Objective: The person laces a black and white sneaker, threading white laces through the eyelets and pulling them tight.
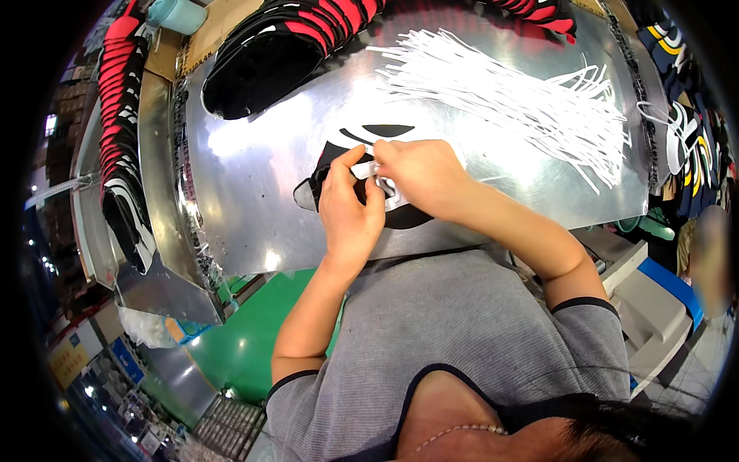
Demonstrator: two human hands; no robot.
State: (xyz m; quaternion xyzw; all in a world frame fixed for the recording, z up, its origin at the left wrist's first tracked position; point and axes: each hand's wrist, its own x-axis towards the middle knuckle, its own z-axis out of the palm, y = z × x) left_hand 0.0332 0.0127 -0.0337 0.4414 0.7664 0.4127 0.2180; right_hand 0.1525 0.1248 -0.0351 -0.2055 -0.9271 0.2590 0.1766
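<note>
A black and white shoe upper (408,215) lies on the metal tabletop in front of me, partly hidden under my hands. My left hand (350,212) is closed at its left side, thumb and fingertips pinching around the opening. From the right, my right hand (419,173) reaches over it with the fingers bent into a pinch. Between the fingertips of both hands shows a short white lace (365,170); its other parts are covered by the fingers. A grey toe or heel end (305,194) sticks out past my left hand.
A large bunch of loose white laces (508,100) lies at the right on the metal table (254,185). Nested black and red shoe uppers (265,69) stand at the back left; another row (123,138) fills the side trough. More uppers (685,146) hang or lie at the far right.
</note>
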